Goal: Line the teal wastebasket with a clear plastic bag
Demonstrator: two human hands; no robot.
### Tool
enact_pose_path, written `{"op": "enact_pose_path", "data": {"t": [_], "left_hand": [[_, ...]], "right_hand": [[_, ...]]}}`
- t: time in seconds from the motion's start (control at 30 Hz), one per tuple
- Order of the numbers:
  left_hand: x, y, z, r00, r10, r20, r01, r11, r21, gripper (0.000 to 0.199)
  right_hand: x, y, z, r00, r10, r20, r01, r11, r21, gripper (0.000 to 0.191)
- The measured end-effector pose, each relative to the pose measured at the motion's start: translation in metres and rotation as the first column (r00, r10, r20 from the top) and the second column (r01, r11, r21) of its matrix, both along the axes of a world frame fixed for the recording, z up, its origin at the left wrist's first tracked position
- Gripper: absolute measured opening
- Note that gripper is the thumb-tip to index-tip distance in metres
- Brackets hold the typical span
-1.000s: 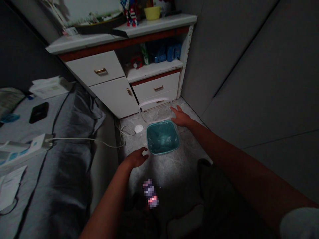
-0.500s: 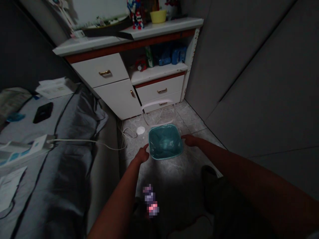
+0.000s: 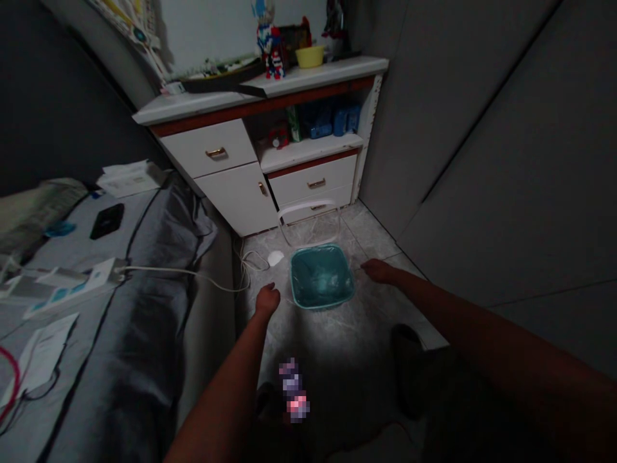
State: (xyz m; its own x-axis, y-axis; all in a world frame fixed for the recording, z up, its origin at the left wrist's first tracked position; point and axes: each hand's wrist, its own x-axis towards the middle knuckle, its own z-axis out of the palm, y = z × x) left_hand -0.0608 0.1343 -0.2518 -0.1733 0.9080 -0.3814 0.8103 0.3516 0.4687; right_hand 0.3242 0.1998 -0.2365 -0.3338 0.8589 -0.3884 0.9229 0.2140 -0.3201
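Left grip (image 3: 268, 299) has its fingers bent, but it is too dark to tell if they press together. It is near the left side of a blue-green bin (image 3: 320, 304), with a strip of floor (image 3: 347, 331) between them. Right grip (image 3: 378, 270) is just beside the bin on the other side, with its fingers pointing left at the rim. I cannot tell if it pinches anything thin.

The bin sits upright on the gray floor, between the two grips. Its mouth points up. The mouth has four sides and round corners, and it is turned only a little. I cannot tell which way its long side runs. A shiny see-through bag (image 3: 322, 276) lines the inside.

Behind the bin, a pale loop (image 3: 308, 204) stands up in front of a white cabinet (image 3: 241, 199). I cannot tell if the loop joins the bin. On the cabinet's white top surface (image 3: 337, 67) are a yellow bowl (image 3: 310, 57) and a red and blue toy (image 3: 273, 54).

To the left is a gray bed (image 3: 149, 283) with a black phone (image 3: 107, 220) and a white power strip (image 3: 80, 287). A white cord (image 3: 193, 272) runs from the strip down to the floor.
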Motion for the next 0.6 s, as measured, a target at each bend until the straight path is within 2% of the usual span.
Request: {"op": "enact_pose_path", "data": {"t": [0.07, 0.17, 0.3, 0.43, 0.53, 0.6], "left_hand": [[0.0, -0.003, 0.01, 0.998, 0.063, -0.019, -0.062, 0.997, 0.046, 0.048], [0.005, -0.012, 0.031, 0.994, 0.086, 0.064, -0.097, 0.978, 0.185, 0.049], [0.016, -0.031, 0.068, 0.978, 0.047, 0.204, -0.117, 0.93, 0.348, 0.045], [0.024, -0.054, 0.108, 0.953, -0.007, 0.304, -0.126, 0.901, 0.415, 0.042], [0.025, -0.071, 0.138, 0.934, -0.08, 0.349, -0.105, 0.87, 0.481, 0.039], [0.021, -0.083, 0.159, 0.922, -0.157, 0.354, -0.051, 0.856, 0.514, 0.035]], "right_hand": [[0.002, -0.01, 0.016, 0.999, -0.005, -0.044, 0.005, 1.0, 0.003, 0.048], [0.003, -0.027, 0.043, 0.985, -0.024, -0.169, 0.021, 1.0, -0.018, 0.051], [0.002, -0.045, 0.076, 0.935, -0.033, -0.354, 0.04, 0.999, 0.011, 0.051], [-0.002, -0.054, 0.103, 0.864, -0.046, -0.501, 0.083, 0.995, 0.053, 0.046], [-0.002, -0.06, 0.124, 0.818, -0.06, -0.572, 0.093, 0.995, 0.03, 0.039], [0.002, -0.066, 0.142, 0.794, -0.058, -0.604, 0.054, 0.998, -0.025, 0.034]]}}
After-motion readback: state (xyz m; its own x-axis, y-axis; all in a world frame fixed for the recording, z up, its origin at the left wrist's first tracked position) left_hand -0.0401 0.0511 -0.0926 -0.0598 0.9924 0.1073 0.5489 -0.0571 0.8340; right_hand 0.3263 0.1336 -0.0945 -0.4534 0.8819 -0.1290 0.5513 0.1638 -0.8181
